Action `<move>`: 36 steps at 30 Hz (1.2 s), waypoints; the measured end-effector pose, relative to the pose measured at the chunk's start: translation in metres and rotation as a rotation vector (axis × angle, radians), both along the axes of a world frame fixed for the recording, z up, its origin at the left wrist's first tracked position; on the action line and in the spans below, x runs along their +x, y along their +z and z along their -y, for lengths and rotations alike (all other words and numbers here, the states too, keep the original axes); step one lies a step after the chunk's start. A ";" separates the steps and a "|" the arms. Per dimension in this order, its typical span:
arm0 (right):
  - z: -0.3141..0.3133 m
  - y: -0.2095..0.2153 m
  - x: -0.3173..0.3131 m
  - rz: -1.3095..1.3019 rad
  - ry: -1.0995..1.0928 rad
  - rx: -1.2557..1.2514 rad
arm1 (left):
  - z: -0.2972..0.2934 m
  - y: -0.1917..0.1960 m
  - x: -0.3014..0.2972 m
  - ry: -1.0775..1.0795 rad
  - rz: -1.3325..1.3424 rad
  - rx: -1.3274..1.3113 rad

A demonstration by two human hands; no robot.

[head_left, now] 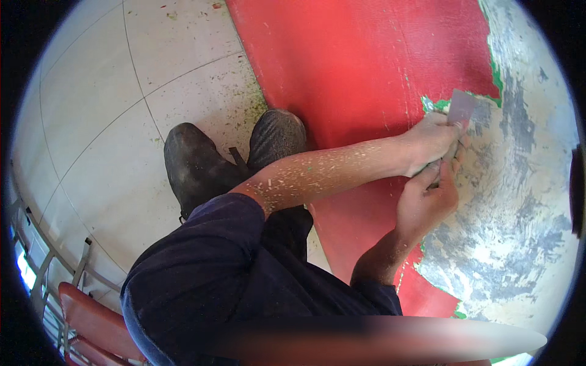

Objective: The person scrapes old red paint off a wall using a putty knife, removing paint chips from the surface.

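Both of my hands are closed on a scraper with a flat grey blade point(462, 107). My left hand point(430, 141) grips it close to the blade, fingers wrapped round. Just below, my right hand point(427, 200) is closed at the handle end, most of which the fingers hide. The blade's tip lies at the torn, green-edged border of a red covering point(360, 79). Beyond that border a patchy grey and white surface point(506, 213) is bare of red. Pale flecks stick to my left forearm.
White floor tiles point(97, 122) lie to the left, strewn with green and pale crumbs point(247, 110) beside the red covering. My dark shoe point(192, 155) stands there. A red chair point(97, 317) with metal legs is at the lower left. A dark object shows at the right rim.
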State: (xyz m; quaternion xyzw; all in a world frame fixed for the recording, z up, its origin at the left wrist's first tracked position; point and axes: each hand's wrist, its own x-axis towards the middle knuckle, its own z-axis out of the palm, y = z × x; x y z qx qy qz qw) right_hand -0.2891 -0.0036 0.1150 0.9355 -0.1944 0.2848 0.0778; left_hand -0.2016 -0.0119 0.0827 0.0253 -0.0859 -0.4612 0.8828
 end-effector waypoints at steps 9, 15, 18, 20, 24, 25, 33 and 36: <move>0.006 -0.004 0.001 0.137 0.099 -0.054 | 0.008 0.013 -0.002 0.128 0.111 -0.061; 0.001 -0.006 -0.011 0.117 0.033 -0.114 | 0.005 0.008 -0.004 0.102 0.189 -0.010; 0.004 0.002 0.007 0.091 -0.046 -0.021 | 0.010 0.019 0.008 0.221 0.271 -0.007; -0.003 0.008 0.016 0.062 -0.082 -0.007 | -0.012 0.030 0.029 0.074 0.202 0.009; 0.005 -0.008 0.006 0.281 0.232 -0.061 | -0.007 0.013 -0.004 -0.014 0.129 0.026; 0.018 -0.007 0.009 0.221 0.175 -0.058 | 0.012 0.010 0.001 0.079 0.152 0.004; 0.015 -0.006 -0.007 0.328 0.192 -0.035 | 0.001 0.026 -0.008 0.131 0.402 0.042; 0.034 0.020 0.009 0.237 0.237 -0.114 | 0.013 0.037 0.019 0.644 0.555 0.179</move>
